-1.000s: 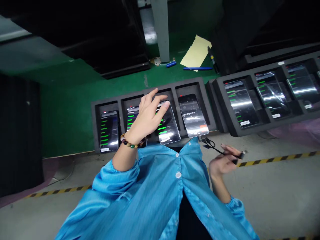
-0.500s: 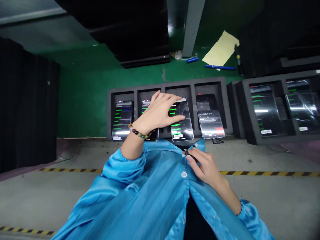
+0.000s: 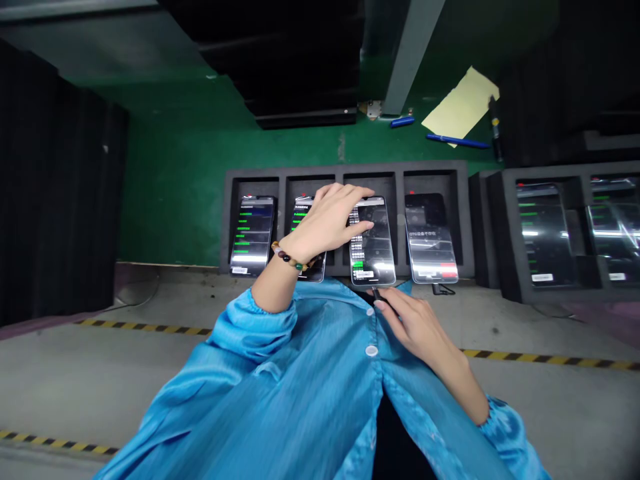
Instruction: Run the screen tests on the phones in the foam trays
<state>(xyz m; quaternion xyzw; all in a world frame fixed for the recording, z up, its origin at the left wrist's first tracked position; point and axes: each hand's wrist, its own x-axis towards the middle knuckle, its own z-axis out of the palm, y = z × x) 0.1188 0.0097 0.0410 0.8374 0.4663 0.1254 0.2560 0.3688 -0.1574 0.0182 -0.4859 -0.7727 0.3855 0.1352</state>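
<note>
A dark foam tray [image 3: 345, 169] holds phones in a row. My left hand [image 3: 325, 223] lies over the tray with its fingers spread, partly covering the second phone [image 3: 300, 217]. Its index fingertip is at the top edge of the third phone [image 3: 377, 253], and its thumb is over that lit screen. My right hand [image 3: 417, 323] pinches a black cable plug [image 3: 376, 293] at the third phone's bottom edge; whether it is fully inserted I cannot tell. The first phone [image 3: 253, 237] shows green lines, the fourth phone [image 3: 431, 243] a grey message.
Another tray [image 3: 505, 233] with phones stands at the right. Behind are yellow paper [image 3: 463, 107], a blue pen [image 3: 457, 141], a blue cap [image 3: 402, 123] and a dark marker [image 3: 495, 130]. A short black cable [image 3: 443, 289] sticks out below the fourth phone.
My right hand has brought the plug up to the third phone's bottom edge. Most of that phone's green lines now show white. The left hand stays over the phones.
</note>
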